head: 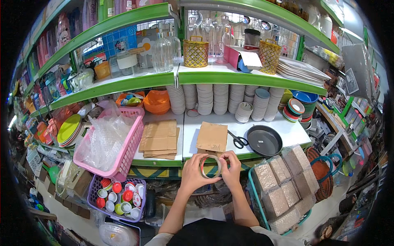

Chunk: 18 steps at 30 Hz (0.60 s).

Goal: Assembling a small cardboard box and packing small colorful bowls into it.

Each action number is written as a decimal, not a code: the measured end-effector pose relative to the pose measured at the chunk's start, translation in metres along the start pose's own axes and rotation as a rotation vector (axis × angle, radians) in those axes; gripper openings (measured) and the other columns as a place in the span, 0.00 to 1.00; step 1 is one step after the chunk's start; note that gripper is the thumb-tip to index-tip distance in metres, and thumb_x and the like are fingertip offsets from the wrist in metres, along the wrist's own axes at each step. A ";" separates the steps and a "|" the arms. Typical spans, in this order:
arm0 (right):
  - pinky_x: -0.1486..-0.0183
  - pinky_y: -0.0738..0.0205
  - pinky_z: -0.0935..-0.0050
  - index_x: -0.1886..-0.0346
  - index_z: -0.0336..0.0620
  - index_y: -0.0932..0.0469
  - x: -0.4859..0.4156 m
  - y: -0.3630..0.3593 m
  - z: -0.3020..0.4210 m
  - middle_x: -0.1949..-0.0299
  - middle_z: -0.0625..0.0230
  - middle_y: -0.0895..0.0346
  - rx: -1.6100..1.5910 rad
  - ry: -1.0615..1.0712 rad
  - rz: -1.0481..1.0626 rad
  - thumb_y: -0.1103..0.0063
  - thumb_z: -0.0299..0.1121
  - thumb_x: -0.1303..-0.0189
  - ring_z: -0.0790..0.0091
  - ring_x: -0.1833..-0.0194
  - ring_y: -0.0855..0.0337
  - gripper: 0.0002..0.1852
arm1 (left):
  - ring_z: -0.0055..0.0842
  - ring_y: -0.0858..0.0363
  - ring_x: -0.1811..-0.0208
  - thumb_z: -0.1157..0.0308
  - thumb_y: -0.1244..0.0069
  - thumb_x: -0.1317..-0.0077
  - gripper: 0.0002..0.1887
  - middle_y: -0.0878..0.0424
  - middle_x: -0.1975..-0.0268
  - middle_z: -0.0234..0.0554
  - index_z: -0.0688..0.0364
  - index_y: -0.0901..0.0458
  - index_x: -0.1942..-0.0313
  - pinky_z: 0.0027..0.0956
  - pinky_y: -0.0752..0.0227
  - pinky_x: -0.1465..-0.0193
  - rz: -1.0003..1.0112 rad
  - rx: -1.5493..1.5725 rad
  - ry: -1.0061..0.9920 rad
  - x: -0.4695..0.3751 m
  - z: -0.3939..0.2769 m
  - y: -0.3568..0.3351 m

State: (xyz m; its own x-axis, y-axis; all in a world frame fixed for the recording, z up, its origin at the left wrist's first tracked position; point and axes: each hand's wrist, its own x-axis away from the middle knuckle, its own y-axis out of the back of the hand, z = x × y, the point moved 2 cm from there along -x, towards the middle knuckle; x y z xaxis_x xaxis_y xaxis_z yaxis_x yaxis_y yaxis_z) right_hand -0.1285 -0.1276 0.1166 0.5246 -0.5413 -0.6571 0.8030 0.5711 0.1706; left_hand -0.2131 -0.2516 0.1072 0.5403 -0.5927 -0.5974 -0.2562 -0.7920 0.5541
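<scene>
A roll of adhesive tape is held upright between both hands, just before the shelf's front edge. My left hand grips its left side and lower rim, fingers curved over the top. The fingers and thumb of my right hand pinch the roll's right edge. Just beyond the hands lies a piece of brown cardboard on the white shelf. Black-handled scissors rest to its right, beside a round dark pan. A stack of flat cardboard pieces lies to the left.
A pink basket of bubble wrap stands left, above a purple basket of small colourful dishes. At right is a teal basket of bubble-wrapped packages. Stacked bowls line the shelf's back, under a green-edged upper shelf.
</scene>
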 end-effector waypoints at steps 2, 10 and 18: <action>0.67 0.30 0.75 0.68 0.32 0.28 0.000 -0.003 -0.002 0.69 0.61 0.28 -0.003 0.004 -0.024 0.46 0.19 0.44 0.68 0.70 0.25 0.02 | 0.35 0.25 0.51 0.49 0.31 0.66 0.45 0.29 0.54 0.42 0.54 0.30 0.45 0.38 0.31 0.49 0.031 0.011 0.044 0.001 0.003 -0.001; 0.67 0.30 0.73 0.68 0.32 0.29 -0.002 -0.007 -0.009 0.70 0.59 0.28 0.044 -0.014 -0.039 0.47 0.17 0.44 0.65 0.71 0.24 0.02 | 0.34 0.24 0.56 0.50 0.32 0.64 0.41 0.30 0.59 0.40 0.55 0.28 0.47 0.38 0.30 0.53 0.153 -0.027 0.103 -0.005 -0.003 -0.001; 0.69 0.31 0.76 0.70 0.32 0.29 -0.002 -0.016 -0.025 0.71 0.62 0.28 0.045 -0.018 -0.057 0.47 0.17 0.46 0.69 0.71 0.26 0.02 | 0.33 0.22 0.53 0.52 0.33 0.63 0.39 0.25 0.52 0.39 0.57 0.27 0.49 0.36 0.28 0.51 0.131 0.019 0.110 -0.004 0.012 -0.010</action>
State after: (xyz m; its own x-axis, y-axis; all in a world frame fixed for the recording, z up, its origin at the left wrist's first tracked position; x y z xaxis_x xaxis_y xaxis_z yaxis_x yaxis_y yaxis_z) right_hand -0.1499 -0.1204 0.0964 0.4824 -0.5832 -0.6536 0.8433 0.5110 0.1664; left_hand -0.2224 -0.2433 0.0966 0.5858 -0.6720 -0.4531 -0.3443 -0.7124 0.6115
